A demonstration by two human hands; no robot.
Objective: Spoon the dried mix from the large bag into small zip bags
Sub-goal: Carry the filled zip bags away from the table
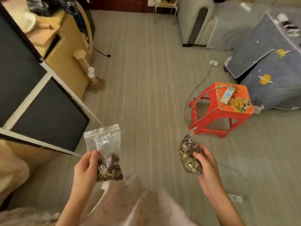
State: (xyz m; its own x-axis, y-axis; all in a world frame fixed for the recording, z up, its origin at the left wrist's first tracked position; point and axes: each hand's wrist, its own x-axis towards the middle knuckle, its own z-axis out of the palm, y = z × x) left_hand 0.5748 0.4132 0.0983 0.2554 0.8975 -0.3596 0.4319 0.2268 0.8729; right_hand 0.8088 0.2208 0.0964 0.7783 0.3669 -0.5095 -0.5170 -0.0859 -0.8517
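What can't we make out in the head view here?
- Clear zip bag, left hand: seal state blurred.
- Bulging clear bag of dried mix, right hand: fingers hide its near side; zip unseen.
- Spoon, large bag: not visible.
- Red plastic stool: items on top too blurred.

Bare floor (146,79) is lying open ahead between the two hands. A dark cabinet (40,115) is crowding the left side, near the left hand (85,167). A red stool (223,110) with trailing cable (202,82) is standing just beyond the right hand (206,162).
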